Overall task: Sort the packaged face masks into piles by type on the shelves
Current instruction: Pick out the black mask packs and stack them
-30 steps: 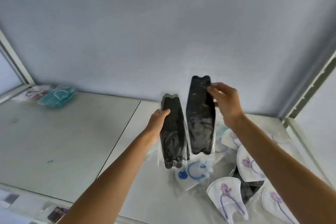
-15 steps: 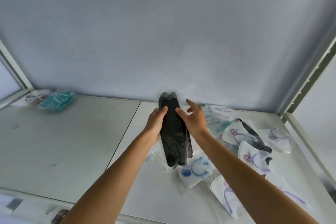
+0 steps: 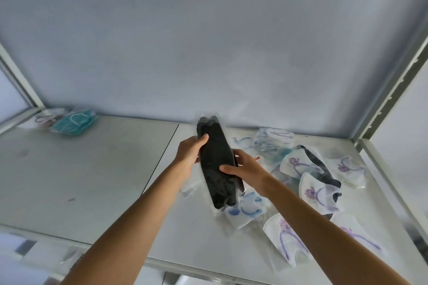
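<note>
Both hands, left [image 3: 188,151] & right [image 3: 246,169], pinch black masks [image 3: 216,176] above shelf [image 3: 92,169]: likely light, floppy, slick film pkg, so best held mid-length at edges.

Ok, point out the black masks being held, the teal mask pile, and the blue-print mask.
black masks [image 3: 214,169], head view, middle of pack.
teal mask pile [image 3: 74,121], head view, top mask.
blue-print mask [image 3: 245,210], head view, printed front.

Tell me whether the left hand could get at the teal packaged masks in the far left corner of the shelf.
Probably not yet: the left hand grips the black packaged masks. The bare grey shelf leaves the way to the teal packaged masks free.
</note>
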`<state>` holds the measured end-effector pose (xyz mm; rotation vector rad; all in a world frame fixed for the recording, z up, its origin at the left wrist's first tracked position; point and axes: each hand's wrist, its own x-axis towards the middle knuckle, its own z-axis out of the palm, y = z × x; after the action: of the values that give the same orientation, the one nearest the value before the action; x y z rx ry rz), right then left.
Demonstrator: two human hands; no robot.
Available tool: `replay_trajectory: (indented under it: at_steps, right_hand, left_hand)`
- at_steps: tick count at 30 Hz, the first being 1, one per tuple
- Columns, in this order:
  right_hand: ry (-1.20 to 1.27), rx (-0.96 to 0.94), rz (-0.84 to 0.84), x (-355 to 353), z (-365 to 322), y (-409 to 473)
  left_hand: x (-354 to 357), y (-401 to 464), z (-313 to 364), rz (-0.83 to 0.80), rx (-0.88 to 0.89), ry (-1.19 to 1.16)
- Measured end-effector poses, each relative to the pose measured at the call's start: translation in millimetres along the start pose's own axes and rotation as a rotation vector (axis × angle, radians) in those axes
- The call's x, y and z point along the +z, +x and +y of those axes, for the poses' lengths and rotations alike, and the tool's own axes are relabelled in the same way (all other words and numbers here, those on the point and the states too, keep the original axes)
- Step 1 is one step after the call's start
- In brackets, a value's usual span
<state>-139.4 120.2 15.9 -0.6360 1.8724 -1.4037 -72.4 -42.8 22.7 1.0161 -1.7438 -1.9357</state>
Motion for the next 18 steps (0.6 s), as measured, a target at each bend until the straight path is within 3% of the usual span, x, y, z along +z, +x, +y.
replay_trajectory:
  at_steps: [4, 9, 18]
  right_hand:
    - [-0.011, 0.043, -0.114, 31.9, 0.9, 4.4]
    - [-0.036, -0.003, -0.1, 90.0, -8.1, 10.6]
    - [-0.049, -0.062, -0.052, 231.8, -48.7, 36.2]
  left_hand:
    - [-33.3, -11.1, 1.6, 0.096, 0.015, 0.05]
    - [-94.3, -18.2, 1.7, 0.162, -0.038, 0.029]
    - [-244.2, -0.7, 18.1, 0.088, -0.057, 0.013]
